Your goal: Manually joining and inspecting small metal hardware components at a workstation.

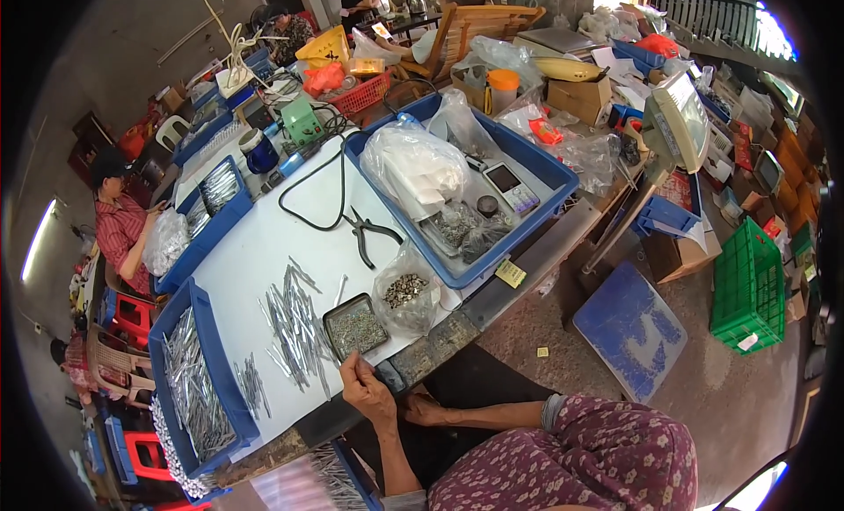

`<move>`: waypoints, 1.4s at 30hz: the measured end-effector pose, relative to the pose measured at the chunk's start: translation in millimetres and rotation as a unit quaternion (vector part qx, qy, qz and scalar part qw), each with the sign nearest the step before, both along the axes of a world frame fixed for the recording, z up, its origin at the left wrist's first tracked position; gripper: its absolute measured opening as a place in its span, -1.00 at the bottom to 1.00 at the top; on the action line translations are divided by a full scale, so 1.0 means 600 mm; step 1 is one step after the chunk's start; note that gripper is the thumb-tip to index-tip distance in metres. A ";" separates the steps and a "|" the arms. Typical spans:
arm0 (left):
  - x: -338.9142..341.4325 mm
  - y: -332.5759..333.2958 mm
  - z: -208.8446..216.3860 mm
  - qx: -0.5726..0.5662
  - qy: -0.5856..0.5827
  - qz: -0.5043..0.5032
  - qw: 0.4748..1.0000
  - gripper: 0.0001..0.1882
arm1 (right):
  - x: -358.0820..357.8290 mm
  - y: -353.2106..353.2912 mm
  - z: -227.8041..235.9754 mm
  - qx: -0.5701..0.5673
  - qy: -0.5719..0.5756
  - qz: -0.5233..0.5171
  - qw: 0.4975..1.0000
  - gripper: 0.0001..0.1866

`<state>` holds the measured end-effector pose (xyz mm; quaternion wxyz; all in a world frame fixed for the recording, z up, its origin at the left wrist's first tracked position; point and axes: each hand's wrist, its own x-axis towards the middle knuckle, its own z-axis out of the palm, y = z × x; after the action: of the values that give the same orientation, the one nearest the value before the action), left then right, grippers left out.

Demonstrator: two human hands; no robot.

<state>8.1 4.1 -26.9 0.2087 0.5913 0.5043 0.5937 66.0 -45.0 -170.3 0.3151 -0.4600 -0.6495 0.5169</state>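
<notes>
My left hand (367, 391) is closed at the near table edge, just below a small dark tray (383, 335) of tiny metal pieces. Whatever its fingers may hold is too small to make out. Lower and to the right, my right hand (425, 410) is curled in front of the dark cloth on my lap, its fingertips partly hidden. Beside the small tray sits a clear plastic bag (425, 316) holding small brassy parts. Left of the tray, many thin silvery metal strips (294, 328) lie loose on the white tabletop, with a smaller pile (251, 385) farther left.
Black-handled pliers (374, 233) lie beyond the small tray. A blue bin (244, 423) full of metal strips stands at the left. A large blue tray (475, 278) holds bags and a handheld device. To the right are a green crate (747, 287) and a scale display. Other people sit farther off.
</notes>
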 end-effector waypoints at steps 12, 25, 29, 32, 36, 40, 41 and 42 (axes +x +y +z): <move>0.004 -0.001 0.001 0.004 -0.017 -0.014 1.000 -0.88 | 0.003 -0.006 -0.025 -0.115 -0.019 -0.050 0.992 -0.65; -0.004 -0.003 0.001 -0.015 -0.030 -0.008 0.999 -0.89 | -0.007 -0.022 0.008 -0.057 -0.141 -0.030 0.988 -0.79; -0.004 -0.003 0.001 -0.010 -0.048 -0.017 0.999 -0.89 | -0.019 -0.032 -0.017 0.019 -0.101 -0.074 0.992 -0.87; 0.002 0.000 0.004 -0.011 -0.052 -0.025 0.998 -0.88 | -0.029 -0.026 -0.132 0.259 -0.239 0.061 0.934 -0.89; -0.005 0.000 -0.001 -0.011 -0.076 -0.021 0.997 -0.88 | -0.009 -0.029 -0.046 0.122 -0.236 -0.006 0.964 -0.90; -0.004 0.003 -0.001 -0.005 -0.073 -0.023 0.997 -0.87 | 0.008 -0.035 -0.037 0.186 -0.230 0.023 0.955 -0.81; -0.004 0.002 -0.001 -0.010 -0.075 -0.020 0.997 -0.87 | 0.017 -0.039 -0.002 0.177 -0.229 0.036 0.957 -0.73; -0.004 0.001 0.001 -0.015 -0.076 -0.017 0.997 -0.86 | 0.023 -0.044 0.024 0.176 -0.230 0.035 0.956 -0.73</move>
<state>5.7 4.5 -26.4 0.2656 0.5499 0.4853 0.6257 79.8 -71.4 -156.0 0.2155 -0.4807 -0.8008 0.2850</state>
